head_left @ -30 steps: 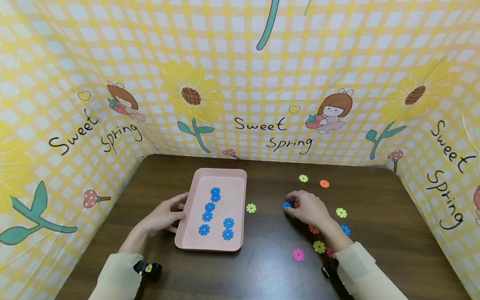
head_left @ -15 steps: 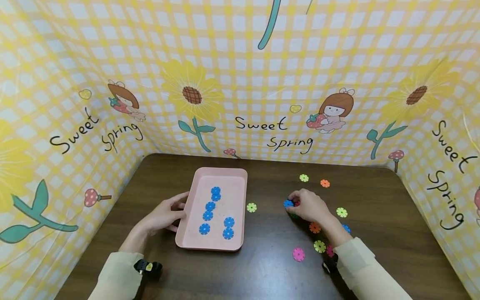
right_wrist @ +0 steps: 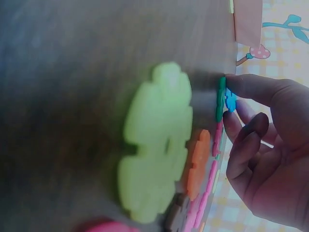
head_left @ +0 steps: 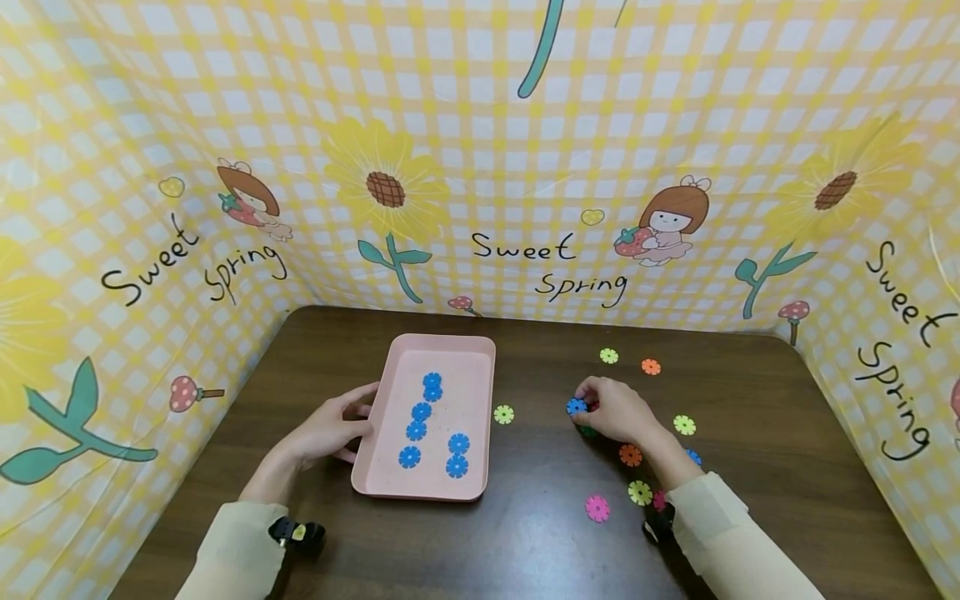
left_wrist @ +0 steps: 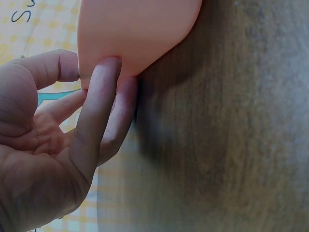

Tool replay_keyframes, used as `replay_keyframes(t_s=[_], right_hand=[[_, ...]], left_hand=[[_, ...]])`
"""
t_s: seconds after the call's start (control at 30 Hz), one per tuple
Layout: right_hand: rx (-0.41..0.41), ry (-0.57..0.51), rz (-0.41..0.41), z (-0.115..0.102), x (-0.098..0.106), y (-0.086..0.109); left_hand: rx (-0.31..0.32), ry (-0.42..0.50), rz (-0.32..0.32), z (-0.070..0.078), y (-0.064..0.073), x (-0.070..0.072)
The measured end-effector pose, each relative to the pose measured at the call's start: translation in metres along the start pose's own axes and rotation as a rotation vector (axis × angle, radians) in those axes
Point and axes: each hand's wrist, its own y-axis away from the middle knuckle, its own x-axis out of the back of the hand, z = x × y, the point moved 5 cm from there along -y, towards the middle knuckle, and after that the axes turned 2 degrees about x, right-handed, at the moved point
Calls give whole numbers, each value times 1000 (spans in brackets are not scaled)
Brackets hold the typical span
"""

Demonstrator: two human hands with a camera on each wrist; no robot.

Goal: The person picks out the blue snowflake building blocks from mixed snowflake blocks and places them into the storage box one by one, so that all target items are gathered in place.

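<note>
In the head view, my left hand holds the left edge of a pink tray. The left wrist view shows fingertips against the tray's outer wall and at its rim. Several blue snowflake discs lie flat inside the tray. To its right, my right hand pinches another blue snowflake disc between thumb and fingers. The right wrist view shows this blue disc beside a green disc. Red and green pieces are partly hidden under the right hand.
Loose discs lie on the dark wooden table: a yellow-green one by the tray, an orange one at the back, a pink one nearer the front, and several more. A checked cloth surrounds the table's back and sides.
The blue disc in my right fingers shows a little more of its face than a second ago. My left hand and the tray stay in place; the whole view shifts slightly.
</note>
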Motion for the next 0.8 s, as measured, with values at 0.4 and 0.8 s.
replay_keyframes(t_s=[0.4, 0.8], right_hand=[[76, -100, -1, -5, -3, 3], [163, -171, 50, -34, -9, 3]], left_hand=[[-4, -8, 3, 0, 0, -1], [11, -12, 15, -1, 1, 0]])
